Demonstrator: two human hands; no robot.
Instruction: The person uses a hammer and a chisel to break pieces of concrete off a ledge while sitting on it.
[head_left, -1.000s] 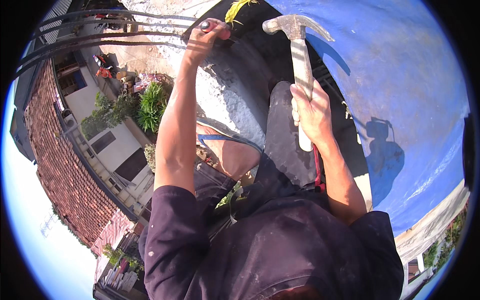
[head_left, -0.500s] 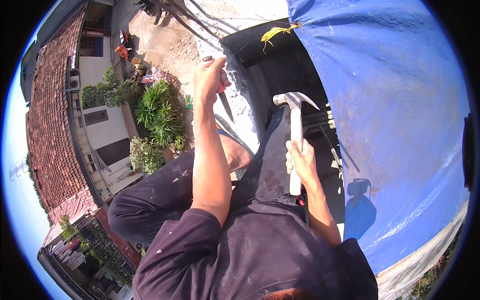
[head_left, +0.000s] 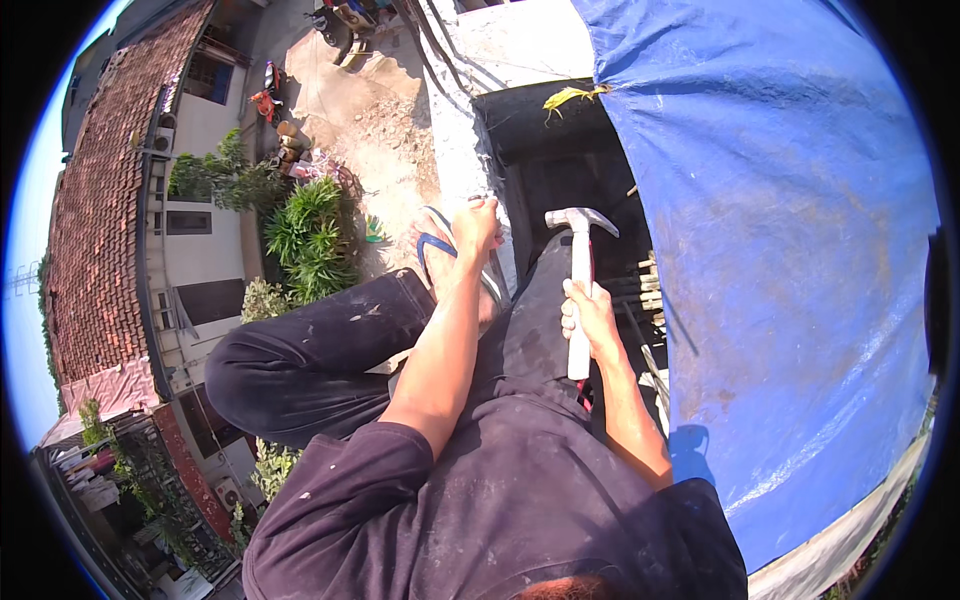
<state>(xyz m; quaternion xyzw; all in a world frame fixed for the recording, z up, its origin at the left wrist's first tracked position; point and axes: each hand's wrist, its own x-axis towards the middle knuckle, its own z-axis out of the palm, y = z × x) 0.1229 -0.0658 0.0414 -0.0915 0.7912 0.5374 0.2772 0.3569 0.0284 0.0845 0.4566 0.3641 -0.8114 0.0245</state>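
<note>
My right hand (head_left: 592, 318) is closed round the pale handle of a claw hammer (head_left: 582, 258), held upright over my right thigh with its metal head away from me. My left hand (head_left: 474, 226) makes a fist beside the rough white wall top (head_left: 458, 150), near my sandalled foot (head_left: 437, 250). A dark metal chisel is in that fist, though the fingers now hide nearly all of it. The hammer and the left fist are apart.
Right of the wall gapes a dark opening (head_left: 560, 170). A blue tarpaulin (head_left: 790, 240) covers the right side, with a yellow strip (head_left: 572, 97) tied at its edge. Far below on the left lie a yard (head_left: 375, 120), green plants (head_left: 308, 235) and a tiled-roof house (head_left: 100, 220).
My left fist has come down and to the right, toward my foot, and the chisel's shaft has gone from sight. The hammer has shifted slightly left and stays gripped. The view has turned a little.
</note>
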